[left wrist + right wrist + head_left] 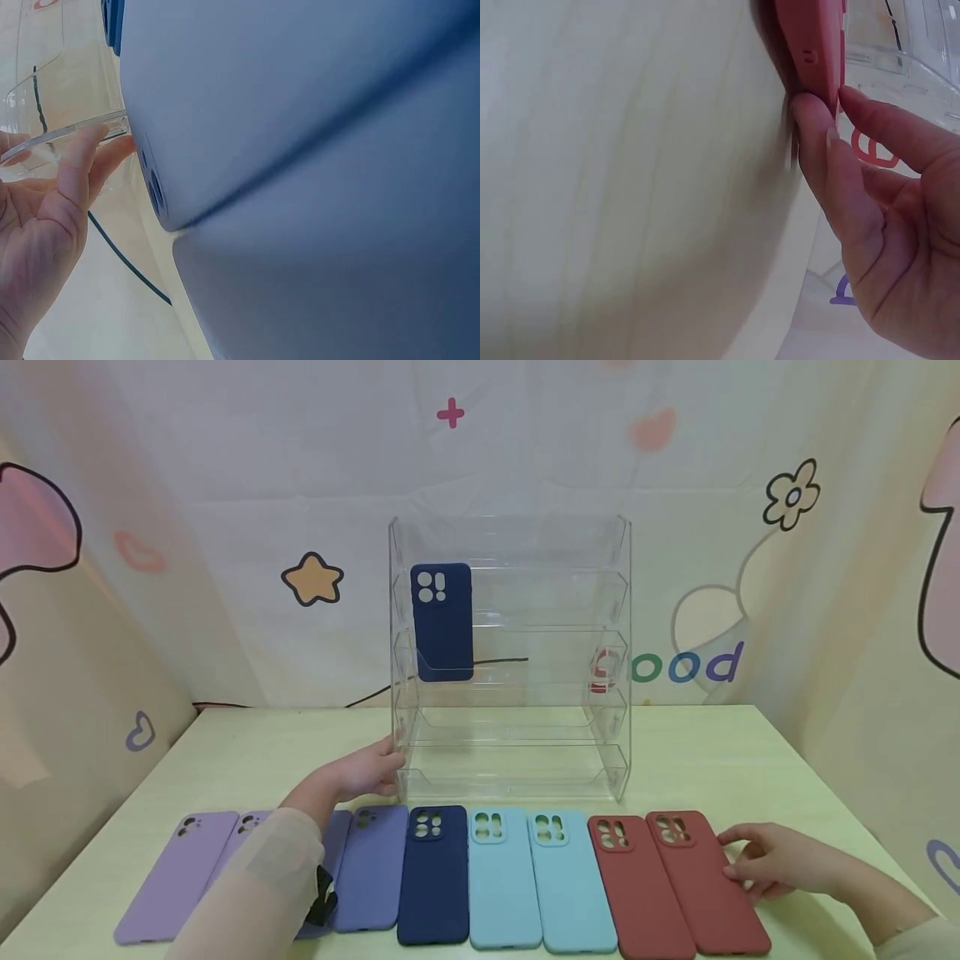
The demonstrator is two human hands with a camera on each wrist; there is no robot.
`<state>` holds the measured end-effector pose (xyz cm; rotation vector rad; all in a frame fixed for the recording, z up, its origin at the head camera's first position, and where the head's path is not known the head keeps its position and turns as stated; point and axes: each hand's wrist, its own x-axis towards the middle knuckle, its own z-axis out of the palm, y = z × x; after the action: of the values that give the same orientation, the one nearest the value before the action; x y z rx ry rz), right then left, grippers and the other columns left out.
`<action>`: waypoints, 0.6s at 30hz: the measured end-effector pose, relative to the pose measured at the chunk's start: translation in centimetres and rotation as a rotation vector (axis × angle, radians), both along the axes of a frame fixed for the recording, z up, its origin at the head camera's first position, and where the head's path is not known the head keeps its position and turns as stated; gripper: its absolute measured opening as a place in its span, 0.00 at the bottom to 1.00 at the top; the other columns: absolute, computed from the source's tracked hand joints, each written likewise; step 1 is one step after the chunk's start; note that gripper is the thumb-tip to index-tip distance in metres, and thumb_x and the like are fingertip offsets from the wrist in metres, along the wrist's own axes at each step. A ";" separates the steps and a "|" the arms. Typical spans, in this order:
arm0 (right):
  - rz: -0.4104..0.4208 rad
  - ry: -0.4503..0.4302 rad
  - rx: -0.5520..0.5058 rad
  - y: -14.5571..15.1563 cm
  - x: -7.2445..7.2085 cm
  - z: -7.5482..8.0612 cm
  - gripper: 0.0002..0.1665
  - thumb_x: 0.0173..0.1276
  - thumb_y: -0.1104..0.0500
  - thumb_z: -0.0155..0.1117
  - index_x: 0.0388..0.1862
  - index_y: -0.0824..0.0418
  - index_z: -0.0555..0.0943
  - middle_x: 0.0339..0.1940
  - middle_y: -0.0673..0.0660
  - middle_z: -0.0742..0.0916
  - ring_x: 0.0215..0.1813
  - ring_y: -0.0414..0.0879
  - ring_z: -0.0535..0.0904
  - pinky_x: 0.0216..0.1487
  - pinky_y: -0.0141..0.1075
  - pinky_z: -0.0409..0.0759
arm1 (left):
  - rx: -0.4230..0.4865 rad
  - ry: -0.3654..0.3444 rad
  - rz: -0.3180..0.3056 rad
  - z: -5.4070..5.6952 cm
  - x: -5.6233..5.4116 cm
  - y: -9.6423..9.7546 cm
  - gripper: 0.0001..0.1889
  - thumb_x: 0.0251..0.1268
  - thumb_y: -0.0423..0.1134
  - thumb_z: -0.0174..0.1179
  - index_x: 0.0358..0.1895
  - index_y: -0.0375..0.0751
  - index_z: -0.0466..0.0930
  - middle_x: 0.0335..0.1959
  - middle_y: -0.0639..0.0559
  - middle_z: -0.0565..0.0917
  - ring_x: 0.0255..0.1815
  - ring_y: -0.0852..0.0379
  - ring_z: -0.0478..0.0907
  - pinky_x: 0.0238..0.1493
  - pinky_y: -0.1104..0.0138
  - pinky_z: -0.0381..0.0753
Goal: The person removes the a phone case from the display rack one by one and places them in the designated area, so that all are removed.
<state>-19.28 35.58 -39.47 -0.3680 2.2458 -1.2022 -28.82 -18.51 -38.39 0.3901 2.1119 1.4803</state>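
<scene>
My left hand (365,770) grips the lower left side wall of a clear acrylic display rack (510,783); in the left wrist view the fingers (79,161) and thumb are on either side of its edge. At the right end of a row of phone cases, my right hand (780,860) pinches the right edge of a red phone case (708,885). The right wrist view has its fingertips right at the rim of this red case (814,45). One navy phone case (444,627) stands upright in the rack, towards its left side.
Along the table's (810,802) front lie another red case (645,893), two light blue cases (506,885), a navy case (433,893) and several purple cases (176,881). My left forearm covers part of the purple ones. A patterned curtain (525,452) hangs behind the rack.
</scene>
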 end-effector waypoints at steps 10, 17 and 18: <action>0.034 0.028 0.004 -2.6 0.2 0.1 0.35 0.66 0.58 0.60 0.59 0.83 0.59 0.30 0.59 0.81 0.30 0.50 0.81 0.30 0.39 0.79 | 0.014 -0.012 -0.009 -0.1 0.1 -0.2 0.33 0.73 0.35 0.35 0.74 0.49 0.28 0.64 0.35 0.63 0.57 0.43 0.69 0.53 0.58 0.70; 0.061 0.039 0.011 -3.6 0.0 0.4 0.33 0.66 0.59 0.60 0.58 0.83 0.62 0.30 0.59 0.82 0.31 0.51 0.81 0.32 0.39 0.79 | -0.023 -0.007 0.009 -0.1 -0.1 -0.1 0.34 0.71 0.34 0.35 0.74 0.48 0.28 0.53 0.37 0.69 0.27 0.55 0.68 0.35 0.65 0.68; 0.056 0.044 0.021 -3.7 -0.1 0.5 0.33 0.66 0.59 0.60 0.58 0.83 0.62 0.29 0.59 0.82 0.31 0.51 0.81 0.32 0.39 0.79 | -0.023 -0.006 0.010 0.0 -0.1 0.0 0.34 0.71 0.34 0.35 0.74 0.48 0.28 0.52 0.38 0.69 0.23 0.57 0.63 0.33 0.66 0.67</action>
<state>-19.35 31.93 -38.94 -0.4501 2.2684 -1.1511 -28.94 -18.54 -38.42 0.3665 2.1279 1.4596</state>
